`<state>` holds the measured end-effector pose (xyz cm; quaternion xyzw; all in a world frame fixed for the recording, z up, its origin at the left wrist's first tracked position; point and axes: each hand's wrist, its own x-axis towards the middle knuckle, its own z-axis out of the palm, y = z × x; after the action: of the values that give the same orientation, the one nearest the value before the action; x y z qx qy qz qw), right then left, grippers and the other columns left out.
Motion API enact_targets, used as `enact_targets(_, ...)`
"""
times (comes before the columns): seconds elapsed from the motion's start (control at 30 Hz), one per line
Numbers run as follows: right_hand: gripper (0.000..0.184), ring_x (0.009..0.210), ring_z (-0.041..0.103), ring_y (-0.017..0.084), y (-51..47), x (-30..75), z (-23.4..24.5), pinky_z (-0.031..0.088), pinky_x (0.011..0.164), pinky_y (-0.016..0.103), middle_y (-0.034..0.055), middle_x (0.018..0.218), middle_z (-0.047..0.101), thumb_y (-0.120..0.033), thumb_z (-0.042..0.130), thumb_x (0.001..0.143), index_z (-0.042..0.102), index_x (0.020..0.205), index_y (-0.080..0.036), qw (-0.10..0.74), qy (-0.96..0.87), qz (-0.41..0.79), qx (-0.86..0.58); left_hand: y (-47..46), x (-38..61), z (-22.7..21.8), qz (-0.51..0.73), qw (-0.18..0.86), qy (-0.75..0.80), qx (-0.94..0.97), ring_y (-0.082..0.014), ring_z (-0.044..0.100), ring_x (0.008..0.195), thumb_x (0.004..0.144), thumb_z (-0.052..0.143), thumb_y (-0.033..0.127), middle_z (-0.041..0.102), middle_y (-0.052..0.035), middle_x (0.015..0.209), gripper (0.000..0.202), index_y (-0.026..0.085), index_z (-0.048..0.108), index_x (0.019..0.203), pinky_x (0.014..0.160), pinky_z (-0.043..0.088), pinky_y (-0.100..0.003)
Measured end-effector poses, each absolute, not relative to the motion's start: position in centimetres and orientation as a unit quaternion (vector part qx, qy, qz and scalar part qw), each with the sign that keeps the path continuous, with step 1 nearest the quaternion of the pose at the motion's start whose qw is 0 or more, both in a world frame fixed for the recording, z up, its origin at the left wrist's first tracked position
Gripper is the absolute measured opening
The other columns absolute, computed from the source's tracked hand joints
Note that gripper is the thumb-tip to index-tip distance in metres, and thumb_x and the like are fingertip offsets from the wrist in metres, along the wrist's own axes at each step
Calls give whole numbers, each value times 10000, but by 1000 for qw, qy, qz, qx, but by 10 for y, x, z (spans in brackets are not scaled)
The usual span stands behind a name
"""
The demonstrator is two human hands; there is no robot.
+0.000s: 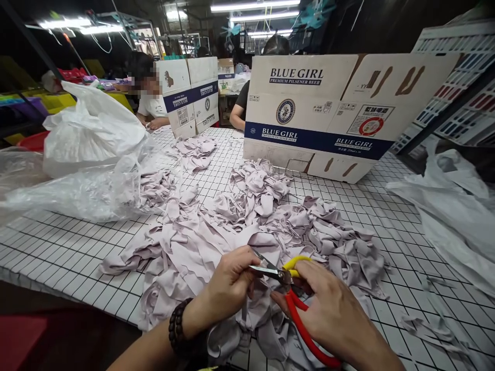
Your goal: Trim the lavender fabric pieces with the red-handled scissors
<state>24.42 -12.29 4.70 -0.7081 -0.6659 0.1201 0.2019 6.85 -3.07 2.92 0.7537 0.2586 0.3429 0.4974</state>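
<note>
My right hand (pixel 328 304) is closed round a pair of scissors (pixel 285 277) with one yellow and one red handle. The blades are parted and point left toward my left hand (pixel 228 283). That hand is pinched on a piece of pale lilac-grey fabric, most of it hidden behind the fingers and blades. A dark beaded bracelet circles the left wrist. Beneath and beyond both hands spreads a heap of the same fabric pieces (pixel 193 247), crumpled and overlapping.
Unfolded beer cartons (pixel 294 103) stand upright across the table (pixel 77 247), with people seated behind. Clear and white plastic bags (pixel 93 129) of fabric lie at left. Another white bag (pixel 456 216) sits at right, near thin fabric scraps (pixel 429 332).
</note>
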Motion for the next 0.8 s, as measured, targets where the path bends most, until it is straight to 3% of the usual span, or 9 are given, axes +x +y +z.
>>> enact_targets(0.27, 232, 613, 556, 182, -126, 245, 48, 422, 546, 279, -3, 678, 581, -376, 660, 761, 485, 691, -241, 184, -661, 142, -714, -34, 68, 30, 324, 569, 261, 709, -85, 500, 499, 904, 524, 289, 515, -14, 707, 274, 149, 584, 677, 474, 391, -200)
enact_targets(0.57, 301, 531, 502, 157, -130, 245, 43, 368, 489, 254, -18, 582, 537, -399, 652, 762, 438, 626, -237, 172, -660, 116, -722, -33, 69, 32, 342, 551, 229, 726, -142, 552, 668, 917, 520, 246, 591, -44, 706, 239, 148, 673, 762, 612, 442, -218)
enact_targets(0.8, 324, 508, 487, 155, -130, 244, 42, 342, 480, 252, -23, 552, 527, -395, 641, 764, 412, 599, -236, 178, -650, 122, -728, -36, 68, 31, 315, 632, 231, 669, -60, 497, 434, 918, 531, 382, 537, -17, 748, 322, 129, 642, 752, 418, 411, -186)
